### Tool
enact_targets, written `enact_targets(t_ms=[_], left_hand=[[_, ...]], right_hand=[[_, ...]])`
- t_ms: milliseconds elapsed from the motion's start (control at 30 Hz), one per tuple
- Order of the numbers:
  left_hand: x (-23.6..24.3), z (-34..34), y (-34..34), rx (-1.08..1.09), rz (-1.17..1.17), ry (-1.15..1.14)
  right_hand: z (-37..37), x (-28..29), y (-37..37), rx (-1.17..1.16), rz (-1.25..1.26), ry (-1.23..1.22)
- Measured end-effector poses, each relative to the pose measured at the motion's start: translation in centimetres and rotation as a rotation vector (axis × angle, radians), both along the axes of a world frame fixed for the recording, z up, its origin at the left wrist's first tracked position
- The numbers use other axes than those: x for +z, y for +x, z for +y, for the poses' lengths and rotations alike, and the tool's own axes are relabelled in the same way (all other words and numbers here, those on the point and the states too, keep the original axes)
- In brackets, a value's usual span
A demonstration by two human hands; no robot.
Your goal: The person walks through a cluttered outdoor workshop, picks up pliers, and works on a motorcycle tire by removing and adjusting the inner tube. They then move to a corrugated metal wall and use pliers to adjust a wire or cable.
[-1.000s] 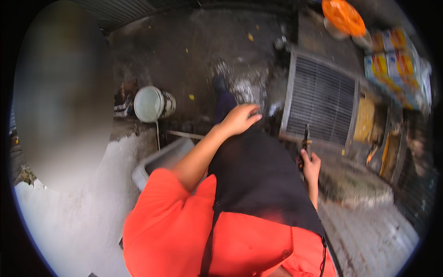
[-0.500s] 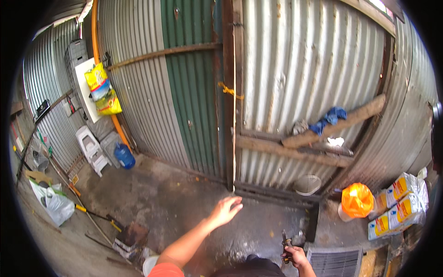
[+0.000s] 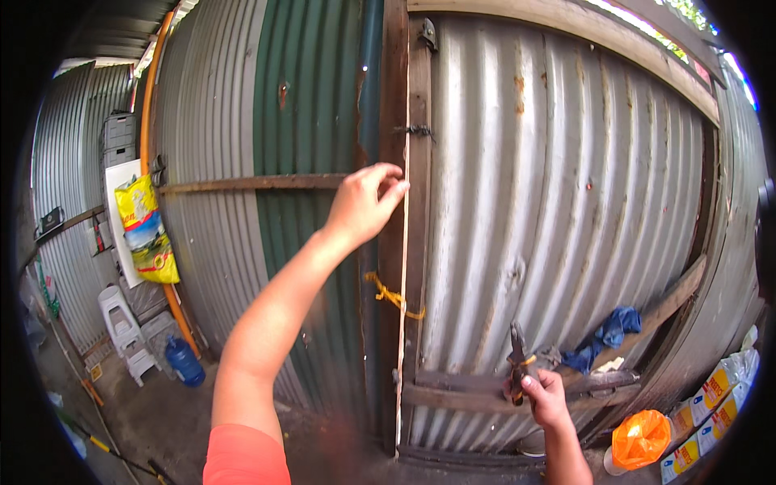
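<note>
My left hand point(image 3: 368, 202) is raised to the dark wooden post point(image 3: 393, 89), its fingertips close to the narrow bright gap beside the door frame. Its fingers are bent and thumb and fingertips stand apart; I see nothing between them. In my right hand point(image 3: 548, 396), lower down, a pair of pliers point(image 3: 517, 356) points upward with its jaws at the top. Behind them is a corrugated metal door point(image 3: 517, 186) in a wooden frame. A yellow tie point(image 3: 390, 296) wraps the frame and post below my left hand, and a dark wire tie point(image 3: 415, 130) sits above it.
A blue cloth point(image 3: 602, 339) hangs over the diagonal wooden brace. An orange-lined bucket point(image 3: 640, 440) and wrapped packs point(image 3: 711, 412) stand at the lower right. To the left are a yellow bag point(image 3: 145, 230), a white plastic stool point(image 3: 125, 331) and a blue water jug point(image 3: 184, 361).
The view has tilted upward. My left hand has risen from low near the floor line to the post above the yellow tie. My right hand has lifted the pliers in front of the door.
</note>
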State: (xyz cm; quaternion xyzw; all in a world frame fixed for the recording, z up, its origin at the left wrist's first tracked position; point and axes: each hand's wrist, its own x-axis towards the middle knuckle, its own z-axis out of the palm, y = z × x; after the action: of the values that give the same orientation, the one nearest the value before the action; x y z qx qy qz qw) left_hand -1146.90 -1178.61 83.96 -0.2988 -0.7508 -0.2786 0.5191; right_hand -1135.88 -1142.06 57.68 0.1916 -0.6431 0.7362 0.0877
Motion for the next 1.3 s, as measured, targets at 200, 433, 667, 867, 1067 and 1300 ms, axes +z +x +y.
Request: enact_targets(t_ms=[200,433,667,867,1067,1300], left_hand=[[7.2,-3.4,-7.2,-0.096,0.142,0.037],[6.8,2.0,-10.6,-0.512,0.297,-0.098],[10.7,12.4,-11.4,-0.926,-0.285,0.03],[14.4,20.8,-11.1,-1.031,-0.497,0.234],[15.7,22.6,-12.3,-1.148,-0.529,0.36],[15.9,20.7,-12.1,-0.999,-0.565,0.285]], right_hand=[[-7.7,10.3,-8.3,-0.342,0.265,0.257],[-10.4,12.9,-9.3,-0.724,0.462,0.04],[-9.8,17.6,-6.9,-1.128,0.559,0.241],[-3.5,23.2,-3.8,-1.368,0.728,0.442],[2.0,30.9,-7.5,-1.071,0.697,0.304],[0.1,39.7,-15.6,-0.936,0.717,0.221]])
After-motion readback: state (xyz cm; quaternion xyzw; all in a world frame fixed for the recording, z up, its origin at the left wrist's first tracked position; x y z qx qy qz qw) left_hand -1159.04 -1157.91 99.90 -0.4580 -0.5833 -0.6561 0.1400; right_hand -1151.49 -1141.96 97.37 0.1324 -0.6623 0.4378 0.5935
